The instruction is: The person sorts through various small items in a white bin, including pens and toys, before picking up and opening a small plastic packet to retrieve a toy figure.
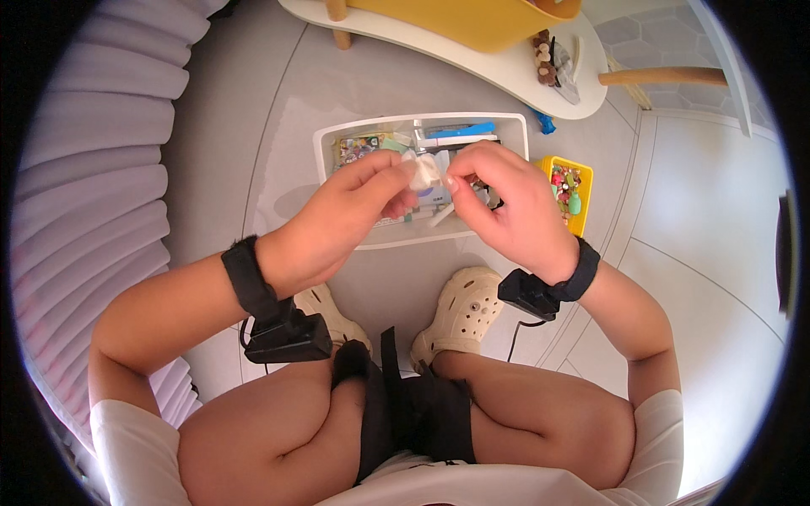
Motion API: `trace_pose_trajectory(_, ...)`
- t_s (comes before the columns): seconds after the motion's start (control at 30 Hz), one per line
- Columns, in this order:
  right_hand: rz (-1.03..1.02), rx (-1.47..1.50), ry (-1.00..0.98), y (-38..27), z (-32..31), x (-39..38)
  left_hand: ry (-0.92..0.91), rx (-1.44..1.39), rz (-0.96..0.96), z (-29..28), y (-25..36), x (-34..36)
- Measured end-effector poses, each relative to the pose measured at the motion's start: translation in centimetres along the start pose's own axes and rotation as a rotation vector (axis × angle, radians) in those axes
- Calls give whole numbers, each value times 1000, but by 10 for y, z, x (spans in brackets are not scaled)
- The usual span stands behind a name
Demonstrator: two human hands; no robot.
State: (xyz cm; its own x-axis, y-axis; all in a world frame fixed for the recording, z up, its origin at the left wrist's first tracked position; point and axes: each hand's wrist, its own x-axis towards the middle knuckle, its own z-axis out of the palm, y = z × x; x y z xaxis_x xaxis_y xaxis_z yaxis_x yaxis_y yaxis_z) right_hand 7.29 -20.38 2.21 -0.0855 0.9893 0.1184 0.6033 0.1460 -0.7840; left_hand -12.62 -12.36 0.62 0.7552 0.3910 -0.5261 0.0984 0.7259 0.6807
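My left hand (pixel 359 198) is closed, its thumb and fingers pinching a small, whitish, crumpled packet (pixel 426 173) that looks like thin plastic. At the packet's right edge, the thumb and index finger of my right hand (pixel 515 198) are pinched together on it. Both hands are raised over a white-rimmed bin (pixel 337 133) on the floor. Inside the bin lie a blue flat item (pixel 460 131), a patterned box or card (pixel 359 149) and several white pieces. My hands cover part of its contents.
Right of the bin stands a yellow basket (pixel 584 215) of small colourful pieces. Beyond are a white low shelf (pixel 472 74) with a yellow tub (pixel 472 25), small brown plush toys (pixel 544 63) and a blue crumpled thing (pixel 545 123). A pleated curtain (pixel 110 169) hangs at left.
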Motion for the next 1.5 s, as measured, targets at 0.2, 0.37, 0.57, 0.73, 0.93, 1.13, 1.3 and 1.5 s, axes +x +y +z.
trace_pose_trajectory(0.2,83,114,23,5,4,-2,17,-79,-12,3,0,2)
trace_pose_trajectory(0.37,66,-1,24,2,1,5,34,-6,4,2,-4,2)
trace_pose_trajectory(0.57,-140,-195,16,4,0,8,60,51,11,1,-5,1)
trace_pose_trajectory(0.73,-10,-78,54,2,4,4,45,28,19,0,-5,2)
trace_pose_trajectory(0.93,276,233,102,-1,14,-2,40,21,75,1,-9,5)
trace_pose_trajectory(1.13,524,708,91,8,22,-4,66,61,128,1,-15,9)
trace_pose_trajectory(1.3,645,909,-38,2,13,-3,72,110,138,2,-13,4)
trace_pose_trajectory(1.5,761,1181,-15,-3,13,-7,62,180,176,3,-12,3)
